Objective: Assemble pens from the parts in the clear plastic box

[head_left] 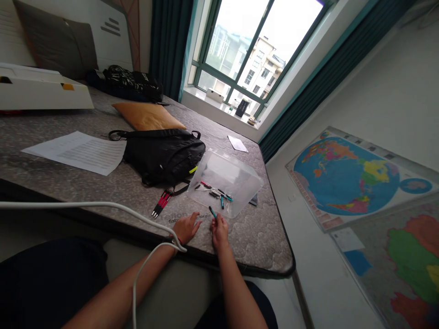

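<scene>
Pinching a teal pen (213, 213) between closed fingers, the right hand (219, 231) sits at the near edge of the bed (260, 237), just before the clear folder (236, 178); left hand (187, 227) rests open, empty, probably bracing.

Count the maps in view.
2. A round world map lies right of the bed. A second map sits just below it in the picture, cut off by the frame edge. More may lie out of view.
</scene>
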Demonstrator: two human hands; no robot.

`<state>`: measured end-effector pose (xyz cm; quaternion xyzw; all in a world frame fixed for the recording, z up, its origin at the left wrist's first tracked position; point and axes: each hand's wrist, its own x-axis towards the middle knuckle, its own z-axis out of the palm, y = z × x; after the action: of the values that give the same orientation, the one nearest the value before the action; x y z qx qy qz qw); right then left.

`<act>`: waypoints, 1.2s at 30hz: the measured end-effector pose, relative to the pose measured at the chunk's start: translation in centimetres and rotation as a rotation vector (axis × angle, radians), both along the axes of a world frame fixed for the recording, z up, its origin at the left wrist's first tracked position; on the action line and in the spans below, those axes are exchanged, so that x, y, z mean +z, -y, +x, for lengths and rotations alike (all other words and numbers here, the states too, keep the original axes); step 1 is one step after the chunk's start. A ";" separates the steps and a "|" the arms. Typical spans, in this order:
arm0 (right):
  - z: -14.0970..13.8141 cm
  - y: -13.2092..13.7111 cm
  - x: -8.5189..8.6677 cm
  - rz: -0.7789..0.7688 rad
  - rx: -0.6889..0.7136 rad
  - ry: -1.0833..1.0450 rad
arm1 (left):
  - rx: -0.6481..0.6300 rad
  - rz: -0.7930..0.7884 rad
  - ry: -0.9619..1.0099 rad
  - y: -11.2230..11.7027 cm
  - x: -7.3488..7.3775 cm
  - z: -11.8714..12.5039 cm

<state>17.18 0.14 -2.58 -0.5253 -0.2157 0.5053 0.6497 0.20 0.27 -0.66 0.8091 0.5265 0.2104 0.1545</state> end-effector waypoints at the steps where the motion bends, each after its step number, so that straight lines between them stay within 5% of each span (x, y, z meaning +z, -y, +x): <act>1: 0.2 0.0 0.0 0.009 -0.004 -0.031 | -0.006 -0.005 0.011 0.0 0.0 0.0; 8: 0.1 0.2 0.2 0.015 0.094 0.021 | -0.011 -0.012 0.007 0.0 -0.1 0.0; 17: -1.1 0.3 0.6 -0.031 0.272 0.385 | -0.008 0.005 0.003 -0.2 -0.1 -0.2; 25: 0.5 0.3 0.8 0.005 0.170 -0.179 | 0.025 -0.036 0.008 -0.2 0.5 -0.1; 36: 0.4 0.6 1.0 0.020 0.205 -0.181 | 0.020 -0.006 -0.012 -0.1 0.7 -0.1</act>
<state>17.58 -0.48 -1.61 -0.4462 -0.2140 0.6123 0.6166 0.10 0.40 0.05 0.8045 0.5362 0.2057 0.1517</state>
